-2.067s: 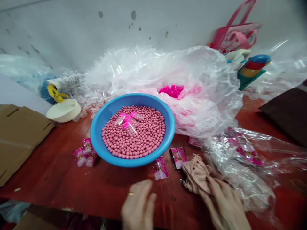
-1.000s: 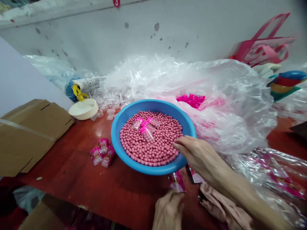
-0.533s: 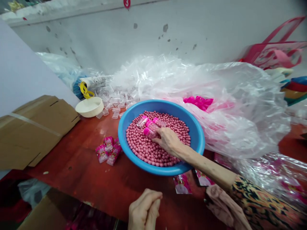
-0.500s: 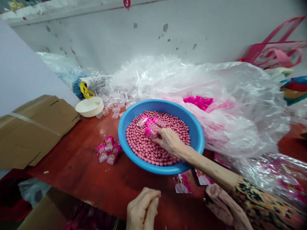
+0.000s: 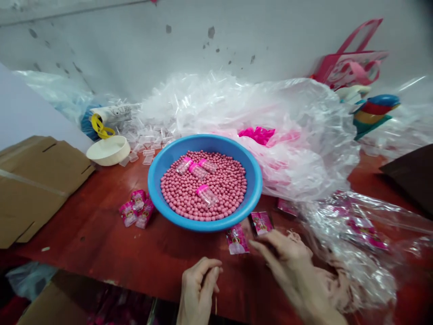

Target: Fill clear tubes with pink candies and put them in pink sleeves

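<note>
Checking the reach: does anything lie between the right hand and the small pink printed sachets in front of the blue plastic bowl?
Nothing visible does. The right hand, open, reaches over bare red table to the small pink printed sachets by the near rim of the blue plastic bowl; blur hides any contact.

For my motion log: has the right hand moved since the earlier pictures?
Yes. The right hand left the blue basin and drew back toward the person, beside a pink sachet.

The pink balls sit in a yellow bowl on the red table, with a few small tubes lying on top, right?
Not quite: the head view shows a blue bowl, not yellow. It stands on the red table, filled with pink balls, a few small tubes on top.
</note>
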Tool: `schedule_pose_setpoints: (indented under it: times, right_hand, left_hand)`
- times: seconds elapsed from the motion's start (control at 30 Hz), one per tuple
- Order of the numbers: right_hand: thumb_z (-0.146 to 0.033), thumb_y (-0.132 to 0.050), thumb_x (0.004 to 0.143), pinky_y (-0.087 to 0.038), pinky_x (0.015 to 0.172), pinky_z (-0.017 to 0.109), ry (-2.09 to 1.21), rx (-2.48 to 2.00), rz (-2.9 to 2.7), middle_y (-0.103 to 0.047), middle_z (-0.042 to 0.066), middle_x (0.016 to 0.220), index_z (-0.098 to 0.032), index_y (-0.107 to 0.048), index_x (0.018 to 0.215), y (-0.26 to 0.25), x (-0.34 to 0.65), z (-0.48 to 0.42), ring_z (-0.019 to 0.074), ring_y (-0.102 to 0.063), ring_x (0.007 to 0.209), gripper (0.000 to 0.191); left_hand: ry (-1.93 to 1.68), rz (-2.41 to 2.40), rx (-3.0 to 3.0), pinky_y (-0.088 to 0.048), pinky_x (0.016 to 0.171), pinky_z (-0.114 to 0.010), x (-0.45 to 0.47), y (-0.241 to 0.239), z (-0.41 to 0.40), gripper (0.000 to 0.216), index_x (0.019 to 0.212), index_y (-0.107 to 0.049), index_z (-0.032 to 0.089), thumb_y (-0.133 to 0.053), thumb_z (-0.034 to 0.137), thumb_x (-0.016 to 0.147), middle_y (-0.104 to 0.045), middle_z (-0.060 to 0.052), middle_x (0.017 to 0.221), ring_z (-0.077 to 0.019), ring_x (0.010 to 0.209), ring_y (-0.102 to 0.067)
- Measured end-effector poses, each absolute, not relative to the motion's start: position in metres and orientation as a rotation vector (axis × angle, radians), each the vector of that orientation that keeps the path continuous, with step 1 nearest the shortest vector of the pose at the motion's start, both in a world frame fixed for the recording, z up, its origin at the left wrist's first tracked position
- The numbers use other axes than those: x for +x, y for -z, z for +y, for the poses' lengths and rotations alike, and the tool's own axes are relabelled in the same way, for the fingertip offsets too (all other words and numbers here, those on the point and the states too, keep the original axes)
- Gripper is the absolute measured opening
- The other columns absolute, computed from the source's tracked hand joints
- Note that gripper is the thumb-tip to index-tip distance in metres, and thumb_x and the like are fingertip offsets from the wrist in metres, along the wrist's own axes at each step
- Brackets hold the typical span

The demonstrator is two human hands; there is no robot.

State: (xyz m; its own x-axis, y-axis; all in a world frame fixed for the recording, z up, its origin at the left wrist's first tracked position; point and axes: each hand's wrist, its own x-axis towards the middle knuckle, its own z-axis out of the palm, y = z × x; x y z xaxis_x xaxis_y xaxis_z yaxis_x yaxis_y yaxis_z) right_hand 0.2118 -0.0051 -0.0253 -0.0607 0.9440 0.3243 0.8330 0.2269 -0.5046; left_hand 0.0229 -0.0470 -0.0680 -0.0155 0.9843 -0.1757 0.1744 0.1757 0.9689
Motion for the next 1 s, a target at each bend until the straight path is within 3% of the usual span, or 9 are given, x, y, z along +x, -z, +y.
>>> schedule_pose_setpoints:
  times: [0.07, 0.23, 0.43, 0.63, 0.77, 0.9, 1.0]
  right_hand:
    - [-0.039, -0.036, 0.095, -0.048, 0.053, 0.027, -0.222, -1.687, -1.921, -0.064, 0.007, 0.071, -0.017, -0.064, 0.079, 0.055, 0.199, -0.011, 0.0172, -0.062, 0.058, 0.039]
    - [-0.032, -0.036, 0.095, -0.049, 0.057, 0.027, -0.23, -1.728, -1.838, -0.062, 0.007, 0.077, -0.016, -0.066, 0.08, 0.093, 0.178, -0.007, 0.0179, -0.062, 0.064, 0.037]
    - [-0.03, -0.036, 0.096, -0.046, 0.052, 0.024, -0.25, -1.658, -1.754, -0.058, 0.005, 0.067, -0.014, -0.069, 0.074, 0.089, 0.182, -0.011, 0.0149, -0.058, 0.059, 0.043]
    - [-0.017, -0.042, 0.093, -0.05, 0.061, 0.025, -0.067, -1.502, -1.941, -0.061, 0.008, 0.075, -0.015, -0.071, 0.095, 0.083, 0.18, -0.03, 0.0158, -0.058, 0.069, 0.029]
    - [-0.015, -0.048, 0.09, -0.052, 0.07, 0.029, -0.015, -1.336, -2.001, -0.064, 0.009, 0.086, -0.017, -0.068, 0.103, 0.079, 0.176, -0.042, 0.018, -0.058, 0.078, 0.025]
    - [-0.029, -0.06, 0.084, -0.056, 0.075, 0.031, -0.394, -1.435, -1.621, -0.064, 0.012, 0.103, -0.017, -0.061, 0.118, 0.074, 0.175, -0.043, 0.0211, -0.063, 0.091, 0.036]
    - [-0.037, -0.07, 0.074, -0.056, 0.073, 0.032, -0.923, -1.463, -1.334, -0.069, 0.01, 0.1, -0.016, -0.065, 0.111, 0.071, 0.169, -0.043, 0.0226, -0.067, 0.086, 0.042]
  left_hand:
    - [-0.962, 1.415, 1.238, -0.042, 0.051, -0.022, 0.027, 0.068, -0.045, 0.031, 0.086, -0.07, 0.016, -0.05, 0.039, 0.086, -0.065, -0.004, 0.07, -0.0113, 0.05, -0.052]
    - [-0.958, 1.407, 1.257, -0.042, 0.052, -0.022, 0.031, 0.067, -0.047, 0.031, 0.086, -0.07, 0.016, -0.05, 0.039, 0.086, -0.067, -0.005, 0.074, -0.0112, 0.05, -0.053]
    - [-0.924, 1.428, 1.137, -0.042, 0.051, -0.023, 0.029, 0.072, -0.048, 0.036, 0.088, -0.07, 0.013, -0.052, 0.045, 0.083, -0.068, -0.007, 0.072, -0.0123, 0.051, -0.053]
    - [-0.984, 1.334, 0.985, -0.047, 0.064, -0.025, 0.04, 0.065, -0.025, 0.041, 0.089, -0.072, 0.011, -0.061, 0.049, 0.078, -0.07, -0.008, 0.075, -0.0177, 0.071, -0.061]
    - [-1.107, 1.223, 0.642, -0.048, 0.067, -0.025, 0.049, 0.06, -0.019, 0.033, 0.078, -0.074, 0.01, -0.073, 0.042, 0.069, -0.07, -0.006, 0.07, -0.0167, 0.069, -0.06]
    - [-1.144, 1.101, 0.375, -0.049, 0.062, -0.024, 0.048, 0.053, -0.021, 0.026, 0.079, -0.075, 0.011, -0.079, 0.032, 0.063, -0.07, -0.006, 0.066, -0.0138, 0.06, -0.059]
    - [-1.157, 1.081, 0.355, -0.048, 0.063, -0.021, 0.044, 0.047, -0.023, 0.021, 0.078, -0.076, 0.013, -0.079, 0.028, 0.064, -0.069, -0.004, 0.063, -0.0118, 0.06, -0.059]
